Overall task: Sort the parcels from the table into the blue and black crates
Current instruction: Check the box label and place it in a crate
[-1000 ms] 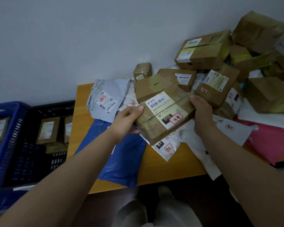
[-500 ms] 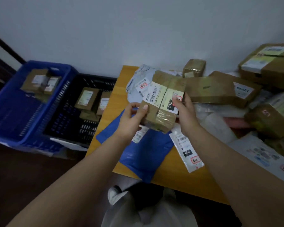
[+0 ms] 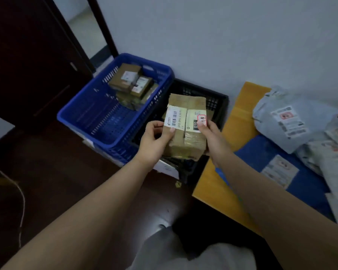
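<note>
A brown box (image 3: 185, 129) is held in the air by both hands, above the black crate (image 3: 216, 106). It is gripped at its left edge by the left hand (image 3: 154, 141), thumb laid on the barcode label, and at its right edge by the right hand (image 3: 215, 141), thumb pressed on the label marked 010. The box is taped, its labelled face turned up toward the camera. The black crate is set on the floor between the blue crate (image 3: 109, 121) and the table (image 3: 219, 178), touching the blue one. Several small boxes (image 3: 131, 84) are stacked in the blue crate. On the table, a blue mailer (image 3: 293, 172) and a grey mailer (image 3: 287, 125) are seen, the grey one lying partly on the blue.
</note>
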Motion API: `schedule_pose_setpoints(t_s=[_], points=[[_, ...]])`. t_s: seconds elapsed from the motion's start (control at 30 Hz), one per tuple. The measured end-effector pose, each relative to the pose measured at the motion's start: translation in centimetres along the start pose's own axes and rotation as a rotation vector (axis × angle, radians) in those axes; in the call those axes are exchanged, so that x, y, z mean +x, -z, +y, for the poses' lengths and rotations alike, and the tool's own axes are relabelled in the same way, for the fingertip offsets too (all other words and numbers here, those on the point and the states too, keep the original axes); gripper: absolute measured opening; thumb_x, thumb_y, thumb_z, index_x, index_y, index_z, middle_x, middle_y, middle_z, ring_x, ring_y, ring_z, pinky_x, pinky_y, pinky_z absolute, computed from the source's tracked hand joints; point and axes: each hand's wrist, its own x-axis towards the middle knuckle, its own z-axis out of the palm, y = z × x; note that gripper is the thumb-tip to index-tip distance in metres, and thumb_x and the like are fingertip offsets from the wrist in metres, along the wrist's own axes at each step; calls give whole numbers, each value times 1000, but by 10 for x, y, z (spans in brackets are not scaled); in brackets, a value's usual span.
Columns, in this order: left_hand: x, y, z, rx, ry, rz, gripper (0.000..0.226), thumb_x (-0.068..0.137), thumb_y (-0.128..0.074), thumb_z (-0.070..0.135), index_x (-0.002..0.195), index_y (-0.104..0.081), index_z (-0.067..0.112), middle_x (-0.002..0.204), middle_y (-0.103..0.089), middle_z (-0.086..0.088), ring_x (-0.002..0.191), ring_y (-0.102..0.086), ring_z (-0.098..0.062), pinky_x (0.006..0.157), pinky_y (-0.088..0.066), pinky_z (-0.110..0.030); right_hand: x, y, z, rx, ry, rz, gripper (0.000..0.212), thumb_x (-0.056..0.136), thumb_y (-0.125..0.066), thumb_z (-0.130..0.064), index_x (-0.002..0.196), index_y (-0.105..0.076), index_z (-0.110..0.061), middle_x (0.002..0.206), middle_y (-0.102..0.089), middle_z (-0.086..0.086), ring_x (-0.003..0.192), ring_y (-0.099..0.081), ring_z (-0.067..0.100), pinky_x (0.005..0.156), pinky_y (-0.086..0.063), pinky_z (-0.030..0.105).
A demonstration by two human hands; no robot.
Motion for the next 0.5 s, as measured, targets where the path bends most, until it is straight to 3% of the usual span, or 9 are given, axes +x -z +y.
schedule_pose_setpoints(t_s=[0.07,0.2,0.3,0.37,0.5], points=[[14,31,-2,-16,12,26,40,89,-66,41,119,-51,19,118,-61,-1,106,-62,-18,94,-53,-45,5,-37,2,5,16,-30,35,95,-57,-42,130,-52,-36,124,-64,-10,110,-63,14,93,-53,44],[41,83,-17,-57,68,23,42,89,-65,43,120,-50,18,116,-60,0,103,-62,-17,92,-53,-44,24,-97,1,-7,-17,-23,34,97,-56,-33,131,-56,-26,118,-68,-5,102,-68,15,83,-57,40],[60,99,-31,-76,112,13,40,89,-65,41,119,-51,18,114,-60,0,98,-62,-16,89,-55,-42,42,-114,4,-51,-72,1,32,98,-54,-33,128,-57,-25,112,-68,-6,93,-68,11,67,-57,31],[77,105,-36,-71,125,8,38,89,-66,42,116,-53,19,114,-61,-1,100,-63,-18,85,-56,-42,57,-123,9,-57,-113,23,33,98,-54,-34,130,-55,-26,114,-66,-6,92,-67,12,62,-56,32],[120,124,-37,-28,150,24,33,90,-66,36,114,-53,17,104,-61,4,87,-61,-10,71,-50,-24,99,-148,13,-39,-179,51,32,97,-55,-34,127,-57,-25,112,-68,-4,88,-68,13,62,-57,33]])
